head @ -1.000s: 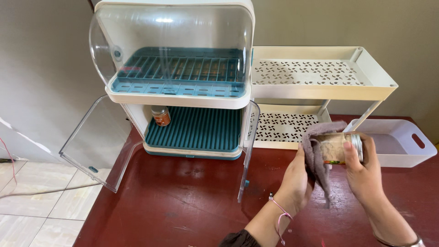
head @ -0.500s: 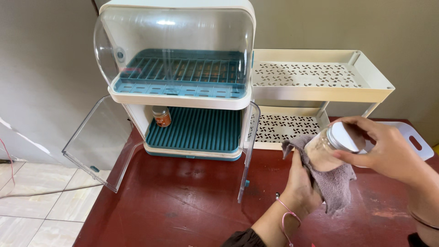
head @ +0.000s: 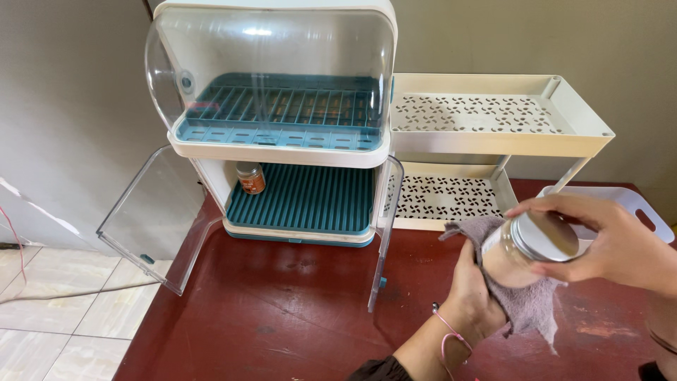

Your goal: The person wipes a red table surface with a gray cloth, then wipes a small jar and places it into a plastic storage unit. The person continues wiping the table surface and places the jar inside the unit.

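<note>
My right hand (head: 620,243) grips a clear glass jar (head: 509,259) by its silver screw lid (head: 544,237); the jar holds a pale powder and tilts with the lid toward me. A grey cloth (head: 523,298) is pressed around the jar's body and base by my left hand (head: 474,289), which wears a pink string bracelet. Both hands hover over the dark red table (head: 282,310), right of the two-tier cabinet (head: 282,141).
The white cabinet with teal racks has its clear upper cover raised and lower doors swung open; a small jar (head: 249,178) stands on the lower shelf. A cream two-tier perforated rack (head: 493,120) stands behind my hands, a white bin (head: 635,204) at right. Tiled floor lies left.
The jar went from lying sideways to tilting lid-up toward me, and my right hand shifted onto its lid. The cloth moved under the jar. Both hands dropped slightly lower.
</note>
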